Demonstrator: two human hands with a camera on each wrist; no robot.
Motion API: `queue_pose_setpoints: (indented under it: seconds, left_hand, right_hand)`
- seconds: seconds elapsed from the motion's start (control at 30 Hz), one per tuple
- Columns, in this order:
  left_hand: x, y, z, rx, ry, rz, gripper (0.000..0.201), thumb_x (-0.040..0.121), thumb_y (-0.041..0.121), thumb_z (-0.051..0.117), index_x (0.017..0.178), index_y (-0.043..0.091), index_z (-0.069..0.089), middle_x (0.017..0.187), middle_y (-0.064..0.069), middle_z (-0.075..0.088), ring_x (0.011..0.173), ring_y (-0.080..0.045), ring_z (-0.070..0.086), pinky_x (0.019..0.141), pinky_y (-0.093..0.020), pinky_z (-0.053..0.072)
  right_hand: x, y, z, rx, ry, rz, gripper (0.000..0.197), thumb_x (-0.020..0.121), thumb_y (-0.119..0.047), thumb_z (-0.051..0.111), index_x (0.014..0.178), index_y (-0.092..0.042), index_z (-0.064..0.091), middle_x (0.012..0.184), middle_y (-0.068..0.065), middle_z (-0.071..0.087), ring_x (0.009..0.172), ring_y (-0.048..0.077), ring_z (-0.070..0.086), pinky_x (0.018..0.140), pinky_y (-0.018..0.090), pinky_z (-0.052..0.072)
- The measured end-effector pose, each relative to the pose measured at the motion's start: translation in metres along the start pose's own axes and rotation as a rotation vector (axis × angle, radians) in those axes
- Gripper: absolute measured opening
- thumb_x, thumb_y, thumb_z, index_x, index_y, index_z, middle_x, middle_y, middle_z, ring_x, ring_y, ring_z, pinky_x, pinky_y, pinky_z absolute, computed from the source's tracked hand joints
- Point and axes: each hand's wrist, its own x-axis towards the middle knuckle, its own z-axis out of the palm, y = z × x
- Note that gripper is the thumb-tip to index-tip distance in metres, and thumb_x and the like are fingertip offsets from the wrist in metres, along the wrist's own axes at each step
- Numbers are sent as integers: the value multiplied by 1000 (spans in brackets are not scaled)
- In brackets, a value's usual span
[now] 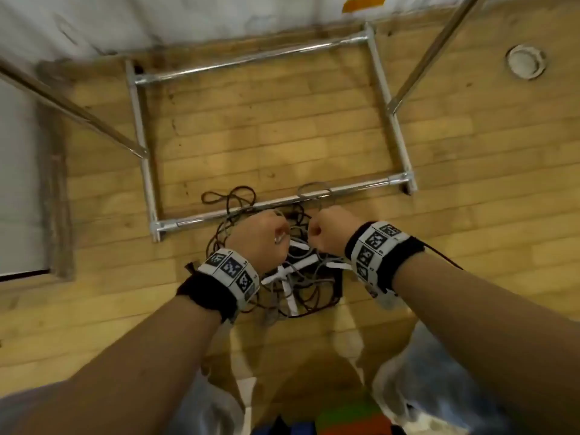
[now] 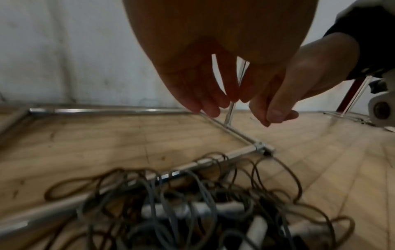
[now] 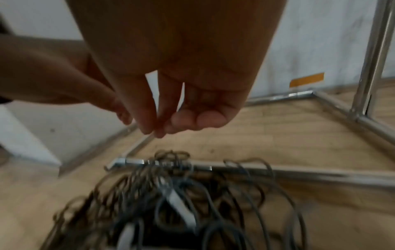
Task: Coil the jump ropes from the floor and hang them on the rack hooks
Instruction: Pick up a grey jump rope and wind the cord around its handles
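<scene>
2 hands above tangled pile of jump ropes (image 1: 292, 271) on wood floor (image 1: 439, 246), against front bar of rack base (image 1: 276, 202). Rope count unclear; approx 5 white handles (image 1: 284, 273) visible. Left hand (image 1: 262, 237) & right hand (image 1: 334, 230) close together, fingers curled; grip on anything – can't tell.

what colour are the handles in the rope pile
White plastic jump rope handles, clearest in the head view.

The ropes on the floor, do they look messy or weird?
Yes. The jump ropes lie in one tangled heap on the wooden floor, grey and brown cords looped through each other, with white handles buried inside. Some loops spill over the rack's bottom bar.
</scene>
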Motion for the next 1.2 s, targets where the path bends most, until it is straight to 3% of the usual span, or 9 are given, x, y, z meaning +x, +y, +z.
queue_pose_setpoints:
  seconds: [0.17, 0.3, 0.47, 0.6, 0.7, 0.8, 0.97, 1.07, 1.2]
  left_hand:
    - [17, -17, 71, 15, -127, -19, 21, 90, 30, 55, 102, 19, 68, 97, 2, 60, 90, -18, 58, 70, -25, 43]
    - [23, -24, 94, -29, -146, -12, 24, 90, 31, 56, 109, 19, 66, 94, 5, 54, 94, -18, 57, 71, -26, 44]
    - [18, -23, 93, -68, -198, -29, 37, 87, 35, 60, 121, 20, 60, 114, 3, 60, 102, -16, 58, 81, -29, 49]
    - [19, -6, 63, -173, -187, -61, 32, 84, 36, 63, 112, 22, 63, 109, 2, 66, 94, -14, 59, 78, -30, 50]
    - [14, 10, 28, -283, -26, -77, 13, 88, 30, 59, 85, 19, 65, 80, 0, 65, 75, -16, 60, 65, -34, 50]
    - [2, 27, -11, -378, 97, -89, 31, 87, 22, 61, 58, 26, 51, 53, 7, 48, 49, -7, 44, 48, -24, 33]
    - [-26, 63, -81, -605, 157, -15, 16, 87, 16, 64, 92, 31, 64, 72, 5, 64, 64, -9, 59, 62, -19, 44]
    - [-47, 82, -111, -601, 155, 10, 16, 91, 20, 61, 80, 32, 63, 86, 0, 70, 78, -7, 64, 71, -22, 47]
    - [-81, 100, -138, -589, 276, 13, 15, 92, 21, 60, 77, 20, 60, 77, 10, 59, 74, 0, 54, 71, -17, 40]
  right_hand:
    - [34, 31, 74, -314, -235, 83, 15, 90, -20, 53, 100, -16, 63, 95, 6, 57, 69, 20, 52, 63, 31, 46]
    - [43, 55, 103, -375, -199, 124, 23, 93, -18, 50, 113, -12, 57, 100, 7, 51, 80, 25, 52, 67, 32, 44]
    - [31, 55, 93, -218, 8, 21, 20, 93, -18, 48, 97, -15, 68, 94, 7, 63, 76, 22, 53, 64, 29, 40]
    - [17, 27, 46, 16, 203, -27, 20, 88, -20, 54, 81, -16, 73, 68, 0, 62, 68, 18, 57, 62, 27, 44]
    - [-2, -1, 5, 176, 310, -85, 19, 82, -24, 64, 65, -20, 70, 59, -8, 58, 57, 7, 52, 53, 23, 41]
    - [-34, -28, -35, 359, 435, -150, 15, 75, -26, 71, 60, -28, 68, 60, -11, 62, 58, 2, 55, 48, 17, 42]
    - [-100, -74, -86, 657, 608, -386, 13, 78, -12, 71, 65, -16, 69, 46, -8, 58, 40, 2, 47, 44, 16, 38]
    - [-137, -98, -103, 837, 672, -518, 13, 82, -3, 67, 69, -8, 66, 58, 7, 62, 43, 13, 51, 47, 24, 45]
    - [-179, -124, -110, 1004, 768, -619, 10, 85, -1, 63, 75, -3, 64, 63, 9, 58, 47, 14, 56, 51, 26, 51]
